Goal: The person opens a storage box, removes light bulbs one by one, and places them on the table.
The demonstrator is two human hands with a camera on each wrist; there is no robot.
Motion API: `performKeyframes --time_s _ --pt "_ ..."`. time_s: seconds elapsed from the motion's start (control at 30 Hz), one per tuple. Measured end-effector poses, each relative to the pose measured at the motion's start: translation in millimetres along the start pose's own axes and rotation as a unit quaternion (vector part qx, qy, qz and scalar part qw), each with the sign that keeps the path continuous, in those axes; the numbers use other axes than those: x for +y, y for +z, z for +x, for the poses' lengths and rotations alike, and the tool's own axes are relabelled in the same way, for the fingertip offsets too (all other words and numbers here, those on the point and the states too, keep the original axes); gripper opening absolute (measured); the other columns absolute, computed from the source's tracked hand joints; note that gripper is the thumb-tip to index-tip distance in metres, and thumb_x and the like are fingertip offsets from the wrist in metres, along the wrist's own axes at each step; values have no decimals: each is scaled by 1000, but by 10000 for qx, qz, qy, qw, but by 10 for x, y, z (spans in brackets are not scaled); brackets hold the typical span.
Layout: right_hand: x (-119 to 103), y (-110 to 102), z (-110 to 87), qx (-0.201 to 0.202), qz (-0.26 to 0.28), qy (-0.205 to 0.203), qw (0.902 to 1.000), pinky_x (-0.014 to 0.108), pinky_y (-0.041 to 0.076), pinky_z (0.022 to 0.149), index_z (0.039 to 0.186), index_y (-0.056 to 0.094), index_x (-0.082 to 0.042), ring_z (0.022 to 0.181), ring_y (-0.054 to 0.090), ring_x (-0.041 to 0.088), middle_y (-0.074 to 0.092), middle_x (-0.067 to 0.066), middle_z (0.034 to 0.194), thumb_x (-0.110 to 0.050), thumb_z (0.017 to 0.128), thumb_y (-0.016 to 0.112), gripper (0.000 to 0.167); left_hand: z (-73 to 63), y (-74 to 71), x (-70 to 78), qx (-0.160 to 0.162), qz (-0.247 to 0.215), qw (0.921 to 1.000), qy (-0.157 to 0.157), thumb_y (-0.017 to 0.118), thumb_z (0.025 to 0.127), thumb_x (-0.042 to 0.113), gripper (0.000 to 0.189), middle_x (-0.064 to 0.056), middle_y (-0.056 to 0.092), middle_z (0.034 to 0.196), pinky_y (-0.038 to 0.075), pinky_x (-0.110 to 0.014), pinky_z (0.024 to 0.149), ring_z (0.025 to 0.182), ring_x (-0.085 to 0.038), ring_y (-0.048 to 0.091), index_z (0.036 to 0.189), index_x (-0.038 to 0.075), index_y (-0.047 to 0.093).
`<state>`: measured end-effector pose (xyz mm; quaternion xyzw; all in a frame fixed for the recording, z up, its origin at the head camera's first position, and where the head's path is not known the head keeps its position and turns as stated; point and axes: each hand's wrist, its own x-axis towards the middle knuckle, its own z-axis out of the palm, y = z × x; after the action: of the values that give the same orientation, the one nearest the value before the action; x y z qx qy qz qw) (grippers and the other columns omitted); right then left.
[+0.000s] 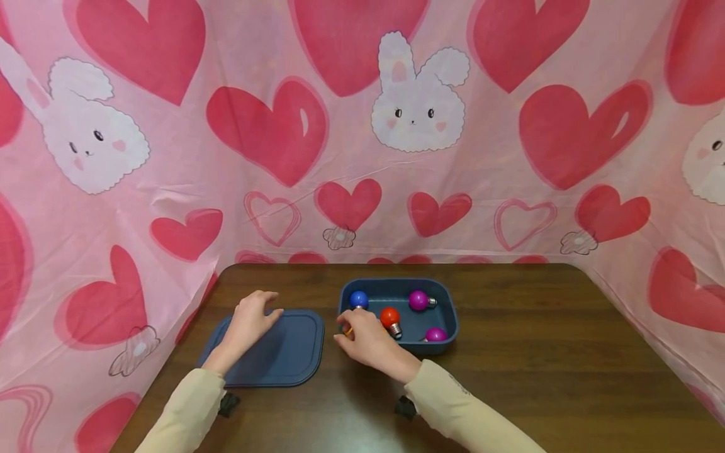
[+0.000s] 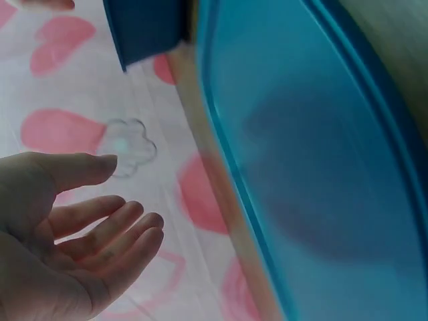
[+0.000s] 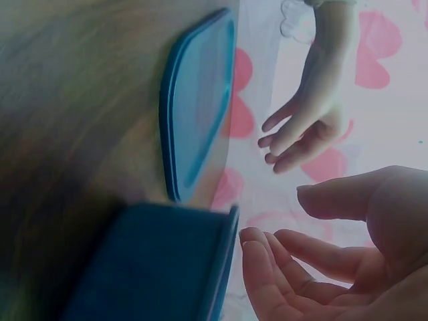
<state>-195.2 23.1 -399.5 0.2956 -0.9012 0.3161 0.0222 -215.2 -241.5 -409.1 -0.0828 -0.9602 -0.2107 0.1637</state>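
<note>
A dark blue open box stands on the table with several light bulbs inside: a blue bulb, a red bulb, a purple bulb and another purple bulb by the near wall. My right hand hovers over the box's near left corner, thumb apart from loosely bent fingers, nothing between them in the right wrist view. A small yellow-orange bit shows in its finger gap, mostly hidden. Over the flat blue lid, left of the box, my left hand hangs with relaxed fingers.
The brown wooden table extends to the right of the box. Behind it and along both sides hangs a pink cloth with hearts and rabbits. A dark wrist camera sits below the right sleeve.
</note>
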Motion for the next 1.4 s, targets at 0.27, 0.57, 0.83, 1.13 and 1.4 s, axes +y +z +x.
performKeyframes --time_s 0.27,0.57,0.83,1.13,1.4 --pt "231 -239 -33 259 244 391 9986 28 60 72 107 68 0 81 64 18 67 14 97 -11 89 71 21 10 162 364 -16 -362 9985 402 78 82 10 42 -23 70 111 55 -56 88 102 -38 68 119 -6 67" --pt "513 -391 -54 450 -49 889 9950 29 59 73 105 70 -2 78 60 15 66 9 91 -12 87 75 21 -24 345 658 -162 -452 9950 874 77 85 14 45 -19 69 117 57 -50 91 105 -34 69 124 -4 65" --pt "753 -423 -56 240 -205 1286 9912 38 58 80 109 68 0 82 58 19 67 13 97 -12 86 74 27 -70 490 747 -659 -134 9894 1290 72 91 25 57 -23 58 140 48 -55 106 131 -39 55 136 -5 56" --pt "889 -432 -31 -322 -514 1615 9850 39 57 80 113 65 1 81 57 21 68 15 97 -17 88 74 33 -98 575 796 -1002 633 9764 1804 60 96 45 68 -19 46 153 38 -52 117 142 -34 45 144 -2 47" --pt "930 -389 15 -645 -404 1826 9802 39 60 83 118 63 1 83 61 19 71 14 104 -20 87 75 39 -125 600 780 -1156 772 9747 1753 54 98 49 71 -20 43 155 35 -51 119 144 -34 42 146 -3 45"
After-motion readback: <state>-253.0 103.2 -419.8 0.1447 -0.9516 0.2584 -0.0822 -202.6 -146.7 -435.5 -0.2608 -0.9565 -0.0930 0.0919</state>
